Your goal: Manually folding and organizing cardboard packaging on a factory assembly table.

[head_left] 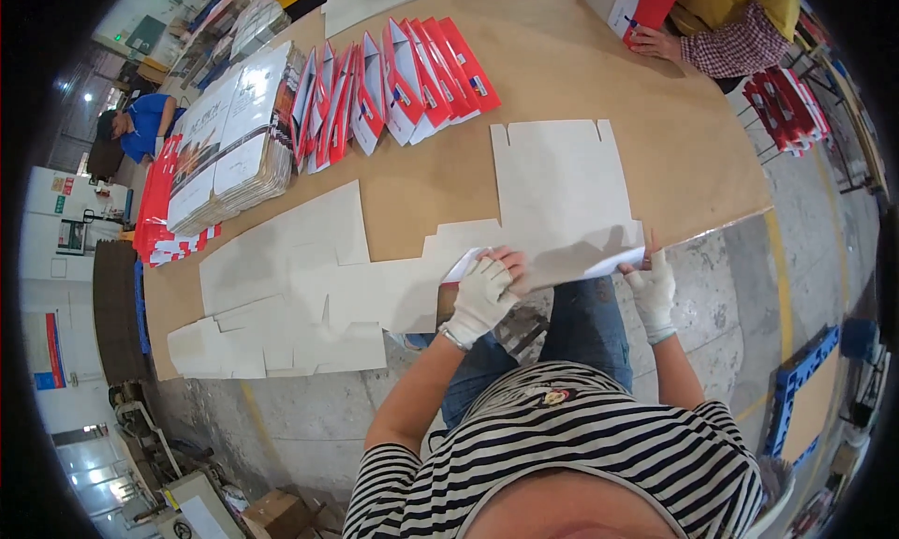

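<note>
A flat, die-cut cardboard blank (562, 178), grey side up, lies before me at the table's near edge. Its near edge is bent up, and a strip of the white-and-red printed face shows. My left hand (485, 294), in a white glove with bare fingertips, has its fingers curled together on that bent edge. At the blank's right corner, my gloved right hand (653, 291) grips the folded edge with the thumb, the index finger stretched along the side. More flat cardboard blanks (309, 286) overlap on the left, reaching toward my left hand.
Red-and-white folded sleeves (403, 80) stand in a row at the back. Left of them is a tall stack of printed cardboard (239, 136). Across the brown table (693, 155), a co-worker's hand (655, 44) holds a red-and-white piece. A blue pallet (782, 389) rests on the floor at right.
</note>
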`<control>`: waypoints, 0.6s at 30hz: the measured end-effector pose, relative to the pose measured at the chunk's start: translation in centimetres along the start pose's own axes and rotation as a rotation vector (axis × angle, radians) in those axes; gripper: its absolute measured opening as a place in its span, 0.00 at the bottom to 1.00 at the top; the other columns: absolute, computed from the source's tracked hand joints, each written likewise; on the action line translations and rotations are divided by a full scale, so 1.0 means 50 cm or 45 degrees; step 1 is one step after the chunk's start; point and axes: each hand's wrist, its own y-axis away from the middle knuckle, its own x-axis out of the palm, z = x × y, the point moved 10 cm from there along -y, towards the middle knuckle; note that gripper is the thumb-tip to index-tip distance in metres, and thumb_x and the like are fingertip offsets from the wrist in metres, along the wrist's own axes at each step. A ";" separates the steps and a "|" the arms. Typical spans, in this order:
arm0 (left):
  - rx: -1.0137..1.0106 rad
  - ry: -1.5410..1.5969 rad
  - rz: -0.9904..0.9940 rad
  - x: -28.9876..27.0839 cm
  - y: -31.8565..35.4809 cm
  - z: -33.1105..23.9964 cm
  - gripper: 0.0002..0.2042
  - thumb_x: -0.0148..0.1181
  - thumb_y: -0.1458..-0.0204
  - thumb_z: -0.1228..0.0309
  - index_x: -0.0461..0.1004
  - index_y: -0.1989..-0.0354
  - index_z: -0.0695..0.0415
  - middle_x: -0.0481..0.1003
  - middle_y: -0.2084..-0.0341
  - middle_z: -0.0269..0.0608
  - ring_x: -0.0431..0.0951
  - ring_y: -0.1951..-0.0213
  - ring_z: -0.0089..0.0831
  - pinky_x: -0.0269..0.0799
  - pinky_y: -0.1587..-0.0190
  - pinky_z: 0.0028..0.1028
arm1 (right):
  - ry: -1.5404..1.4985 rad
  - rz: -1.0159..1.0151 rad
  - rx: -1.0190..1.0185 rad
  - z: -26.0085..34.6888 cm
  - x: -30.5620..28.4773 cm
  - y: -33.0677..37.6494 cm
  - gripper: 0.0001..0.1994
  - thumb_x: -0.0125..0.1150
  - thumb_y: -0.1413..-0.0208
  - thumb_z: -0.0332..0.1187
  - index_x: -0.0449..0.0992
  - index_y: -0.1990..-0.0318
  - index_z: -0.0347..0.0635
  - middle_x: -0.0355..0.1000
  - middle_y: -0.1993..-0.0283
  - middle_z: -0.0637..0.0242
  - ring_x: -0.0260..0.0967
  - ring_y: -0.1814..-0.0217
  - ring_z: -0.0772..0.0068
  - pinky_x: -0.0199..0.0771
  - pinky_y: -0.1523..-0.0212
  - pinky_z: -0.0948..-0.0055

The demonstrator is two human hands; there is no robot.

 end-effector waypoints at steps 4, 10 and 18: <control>-0.668 0.014 -0.190 0.008 -0.025 0.043 0.14 0.67 0.53 0.65 0.78 0.58 0.54 0.77 0.54 0.36 0.73 0.48 0.40 0.63 0.39 0.39 | 0.231 -0.014 0.138 0.010 0.005 -0.021 0.45 0.77 0.56 0.38 0.59 0.30 0.46 0.74 0.68 0.64 0.70 0.70 0.71 0.74 0.66 0.70; -0.423 -0.414 -0.235 0.030 -0.054 0.013 0.22 0.62 0.49 0.59 0.74 0.46 0.55 0.65 0.38 0.41 0.59 0.35 0.48 0.48 0.35 0.59 | -0.193 -0.306 0.049 -0.006 -0.026 0.000 0.41 0.71 0.50 0.28 0.55 0.29 0.41 0.72 0.60 0.67 0.69 0.64 0.76 0.73 0.63 0.76; -0.135 -0.451 0.384 0.158 -0.097 -0.103 0.39 0.54 0.48 0.50 0.56 0.29 0.56 0.48 0.27 0.48 0.43 0.26 0.49 0.28 0.31 0.65 | -0.999 0.573 0.588 0.036 0.214 0.174 0.14 0.59 0.41 0.28 0.74 0.48 0.33 0.76 0.53 0.67 0.71 0.53 0.78 0.70 0.50 0.74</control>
